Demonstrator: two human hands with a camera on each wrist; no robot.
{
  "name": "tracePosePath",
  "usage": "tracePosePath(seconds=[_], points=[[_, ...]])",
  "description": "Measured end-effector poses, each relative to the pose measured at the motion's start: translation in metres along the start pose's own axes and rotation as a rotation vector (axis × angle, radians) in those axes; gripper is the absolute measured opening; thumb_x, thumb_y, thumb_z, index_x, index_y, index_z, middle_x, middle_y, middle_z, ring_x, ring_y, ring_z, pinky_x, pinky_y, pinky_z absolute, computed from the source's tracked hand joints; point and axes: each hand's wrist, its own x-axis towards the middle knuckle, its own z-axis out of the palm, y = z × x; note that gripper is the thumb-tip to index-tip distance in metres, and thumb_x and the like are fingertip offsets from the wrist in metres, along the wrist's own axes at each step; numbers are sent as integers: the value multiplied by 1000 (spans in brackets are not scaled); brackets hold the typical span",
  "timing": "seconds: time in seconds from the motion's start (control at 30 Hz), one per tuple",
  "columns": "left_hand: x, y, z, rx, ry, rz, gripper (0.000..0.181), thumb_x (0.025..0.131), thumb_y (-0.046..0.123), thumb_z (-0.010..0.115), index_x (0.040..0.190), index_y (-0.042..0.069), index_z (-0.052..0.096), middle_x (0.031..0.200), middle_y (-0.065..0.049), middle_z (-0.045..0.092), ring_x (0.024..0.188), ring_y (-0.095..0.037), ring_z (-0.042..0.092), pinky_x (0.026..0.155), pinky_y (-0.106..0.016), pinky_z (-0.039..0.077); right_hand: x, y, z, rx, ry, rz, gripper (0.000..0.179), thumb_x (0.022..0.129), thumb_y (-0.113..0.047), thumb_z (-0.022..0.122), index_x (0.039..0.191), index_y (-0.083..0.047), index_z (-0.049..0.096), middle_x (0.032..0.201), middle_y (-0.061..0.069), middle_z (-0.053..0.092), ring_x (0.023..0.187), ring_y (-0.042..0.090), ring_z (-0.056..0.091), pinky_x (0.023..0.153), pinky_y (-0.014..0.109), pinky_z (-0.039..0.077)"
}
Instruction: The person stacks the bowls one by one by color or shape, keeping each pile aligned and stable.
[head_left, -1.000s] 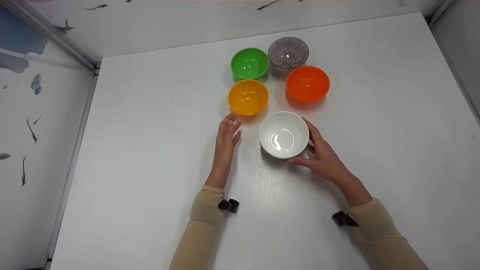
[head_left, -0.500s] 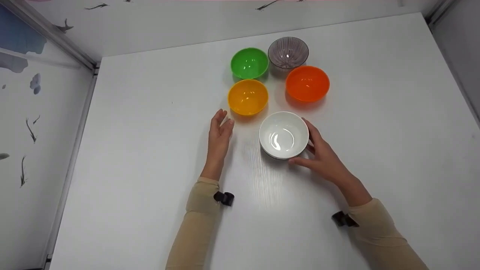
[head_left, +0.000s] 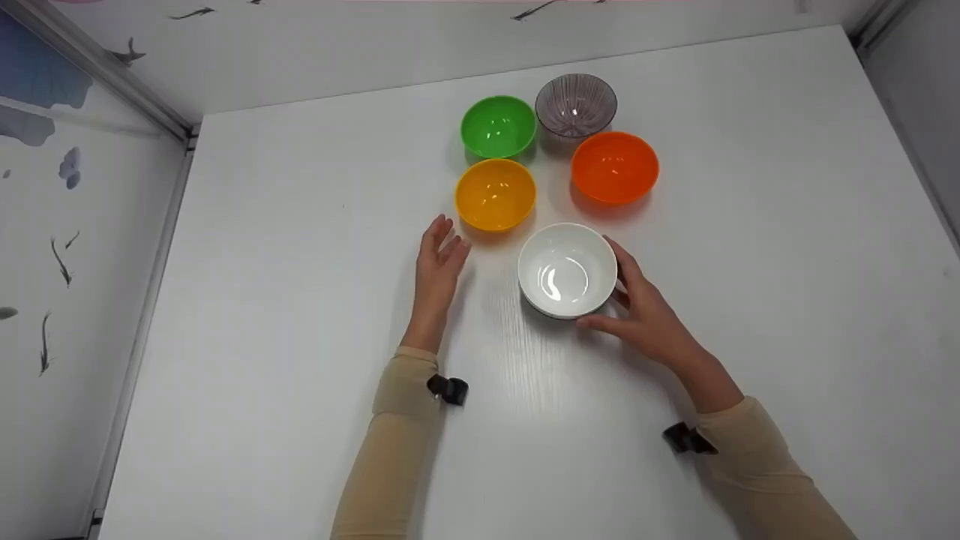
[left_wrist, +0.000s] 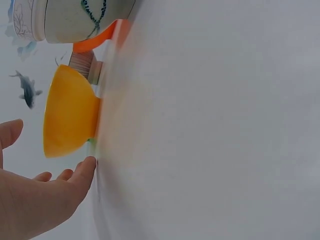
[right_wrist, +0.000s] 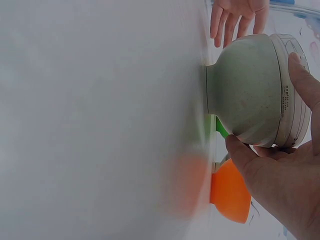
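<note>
My right hand (head_left: 656, 322) holds a stack of two bowls from the right side, thumb near the front and fingers round the back. On top is a white bowl (head_left: 562, 259), nested in a pale grey-green bowl (right_wrist: 245, 90) whose foot stands on the table in the right wrist view. My left hand (head_left: 435, 281) holds nothing; its fingers are loosely extended to the left of the stack. Its fingertips are just beside the yellow bowl (head_left: 495, 195), apparently without touching it. In the left wrist view, the same yellow bowl (left_wrist: 70, 115) stands upright beyond the fingers.
Behind the stack, an orange bowl (head_left: 615, 166) stands at the right. A green bowl (head_left: 499, 127) is behind the yellow one, with a ribbed purplish glass bowl (head_left: 576, 105) beside it. The white table (head_left: 300, 262) meets walls at the back and sides.
My left hand has drawn leftward, away from the front of the yellow bowl and the stack, and slightly farther back. The right hand and all the bowls have stayed in place.
</note>
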Motion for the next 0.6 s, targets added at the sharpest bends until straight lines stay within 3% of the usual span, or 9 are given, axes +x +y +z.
tracePosePath(seconds=[0.6], points=[[9, 1, 2, 0, -14, 1, 67, 99, 29, 61, 156, 18, 29, 162, -4, 34, 145, -22, 42, 117, -36, 41, 0, 1, -1, -6, -3, 3, 109, 78, -13, 86, 160, -20, 15, 164, -2, 25, 150, 17, 26, 120, 47, 33]])
